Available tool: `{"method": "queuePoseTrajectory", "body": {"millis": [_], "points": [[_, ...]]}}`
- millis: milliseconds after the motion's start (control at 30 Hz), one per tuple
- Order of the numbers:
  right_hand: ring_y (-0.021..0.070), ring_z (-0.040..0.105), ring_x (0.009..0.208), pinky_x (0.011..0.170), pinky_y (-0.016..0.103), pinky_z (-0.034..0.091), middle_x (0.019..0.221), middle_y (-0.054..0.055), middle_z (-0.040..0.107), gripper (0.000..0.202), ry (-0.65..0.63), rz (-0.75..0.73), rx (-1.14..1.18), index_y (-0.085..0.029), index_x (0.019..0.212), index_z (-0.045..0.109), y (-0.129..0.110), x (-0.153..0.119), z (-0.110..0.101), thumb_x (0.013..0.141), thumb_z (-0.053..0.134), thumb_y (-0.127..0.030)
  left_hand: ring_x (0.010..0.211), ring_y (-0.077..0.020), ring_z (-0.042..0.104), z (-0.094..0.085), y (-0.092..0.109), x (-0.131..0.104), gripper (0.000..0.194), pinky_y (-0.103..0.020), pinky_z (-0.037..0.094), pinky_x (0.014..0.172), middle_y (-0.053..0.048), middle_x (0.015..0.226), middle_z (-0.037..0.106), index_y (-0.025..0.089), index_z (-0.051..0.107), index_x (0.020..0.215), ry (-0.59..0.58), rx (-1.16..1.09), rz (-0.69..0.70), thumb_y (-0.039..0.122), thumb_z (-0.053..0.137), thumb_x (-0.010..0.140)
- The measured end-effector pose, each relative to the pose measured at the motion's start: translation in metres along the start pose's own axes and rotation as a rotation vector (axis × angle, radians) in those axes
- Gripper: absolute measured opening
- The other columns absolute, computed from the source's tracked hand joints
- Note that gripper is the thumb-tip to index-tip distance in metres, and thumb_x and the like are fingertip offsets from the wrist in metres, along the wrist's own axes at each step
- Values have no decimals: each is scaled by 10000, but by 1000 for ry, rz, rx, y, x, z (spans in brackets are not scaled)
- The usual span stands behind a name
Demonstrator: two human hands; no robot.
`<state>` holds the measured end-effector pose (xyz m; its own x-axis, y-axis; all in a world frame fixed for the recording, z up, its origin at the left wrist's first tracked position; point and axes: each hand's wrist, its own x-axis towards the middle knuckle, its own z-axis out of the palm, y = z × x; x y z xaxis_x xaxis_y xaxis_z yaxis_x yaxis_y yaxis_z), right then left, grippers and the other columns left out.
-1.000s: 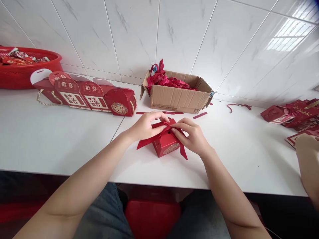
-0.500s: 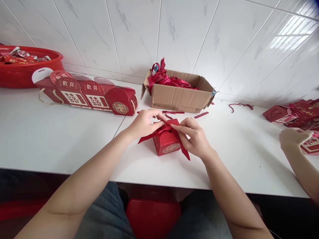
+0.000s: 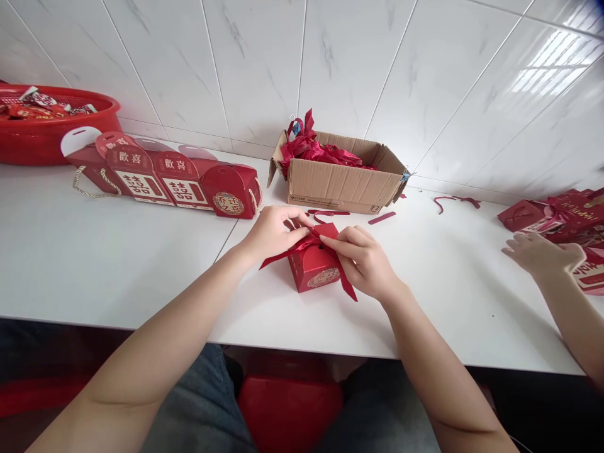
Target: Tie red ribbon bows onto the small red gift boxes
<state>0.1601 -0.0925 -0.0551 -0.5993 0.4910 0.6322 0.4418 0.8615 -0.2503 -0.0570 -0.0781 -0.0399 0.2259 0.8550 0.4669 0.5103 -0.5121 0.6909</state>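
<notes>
And here are both arms reaching in from the near edge, elbows apart and hands meeting just above a small red box [image 3: 316, 275], which sits upright on the white table [image 3: 141, 258] near the middle of the scene. The left forearm [image 3: 155, 349] slants up from the near left corner, wrist bent slightly, the left hand [image 3: 274, 234] arched at the box's left side. Thumb below, index finger curled over: that's a pinch on the red ribbon [image 3: 276, 257], right by the knot. Across from it, the right forearm [image 3: 431, 358] angles in from the near right, and the right hand [image 3: 365, 259] lies back-up, its fingers bunched and pointing left, thumb and forefinger closed on the ribbon at the knot's right side. The fingertips of the two hands nearly meet over the lid. One ribbon tail runs out to the left beneath the left hand, the other drops to the near right past the box's edge. Just beyond stands a cardboard carton [image 3: 344, 185] of ribbons, and over at far right, another person's hand [image 3: 542, 255] stretches its fingers leftward.
</notes>
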Motion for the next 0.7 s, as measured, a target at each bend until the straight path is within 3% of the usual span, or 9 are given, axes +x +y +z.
{"method": "queuePoseTrajectory", "body": {"millis": [133,267,467,600,700], "points": [[194,558,797,695,353,499,870,66,622,389,26,109,133,-219,1228,562,-1,0,0,890,413,-95,749,-150,676,1,-1,0,107,-270,552,677,-26,812,738,170,723,811,-12,-5,38,181,621,780],[177,595,784,668,327,504,912,76,649,274,37,190,181,-201,1063,602,0,-1,2,877,429,-98,761,-155,671,1,0,0,109,-277,538,678,-28,816,735,169,714,802,-13,-26,36,176,609,776],[161,581,761,646,310,492,941,67,669,271,112,202,172,-216,1104,580,-3,1,3,880,458,-125,998,-204,630,-1,3,0,236,-353,504,862,-38,1009,709,197,699,895,-58,-90,48,122,538,740],[136,538,679,612,292,475,850,37,640,251,154,281,161,-203,1109,578,-2,2,1,859,558,-198,1070,-236,605,12,6,-4,147,-413,476,950,-65,1030,679,206,717,881,-41,-110,47,291,618,812],[128,515,647,591,287,467,793,26,616,166,82,344,178,-199,996,636,2,3,-4,843,624,-262,1037,-234,615,22,7,-7,158,-422,484,946,-72,1007,665,210,728,840,-22,-97,71,352,702,776]]}}
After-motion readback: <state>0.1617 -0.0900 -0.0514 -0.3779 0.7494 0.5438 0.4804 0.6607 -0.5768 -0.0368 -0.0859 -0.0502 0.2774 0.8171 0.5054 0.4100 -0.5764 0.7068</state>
